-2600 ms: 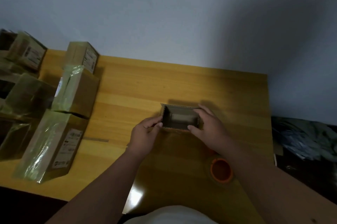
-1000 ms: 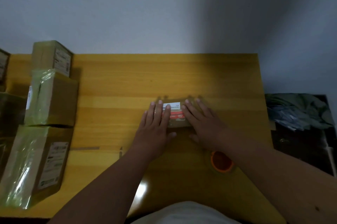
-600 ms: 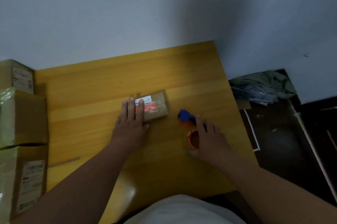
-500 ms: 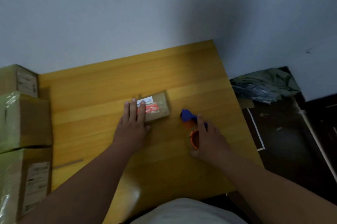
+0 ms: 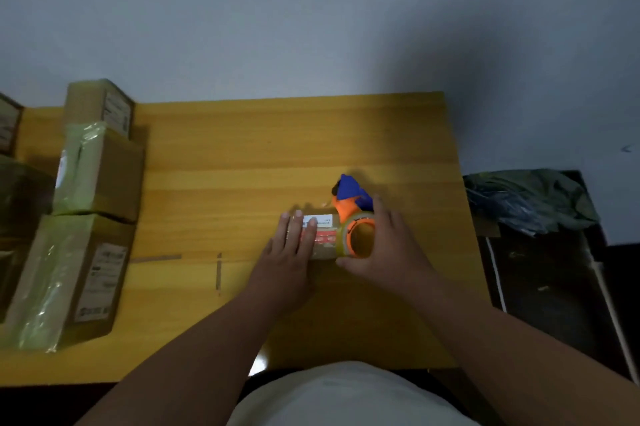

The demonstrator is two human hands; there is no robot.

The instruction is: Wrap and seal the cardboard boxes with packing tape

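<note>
Head view: right hand (image 5: 391, 249), now gripping the tape dispenser (image 5: 355, 221), is bringing it to the small box (image 5: 320, 235) at 3 o'clock; flat left hand (image 5: 289, 252) is pinning it, so sealing is starting.

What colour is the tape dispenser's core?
Orange, with a blue handle; the tape dispenser shows in the head view.

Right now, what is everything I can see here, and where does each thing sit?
small cardboard box: one, brown with a white and red label, middle of the table, under both hands.
tape dispenser: one, orange and blue with a clear roll, at the box's right end.
wrapped boxes: at least three, brown under shiny film, along the table's left side.
table: one, yellow wood.
crumpled bags: a grey-green heap, right of the table.
wall: pale grey, behind.
left hand: flat on the box.
right hand: grips the dispenser.
</note>
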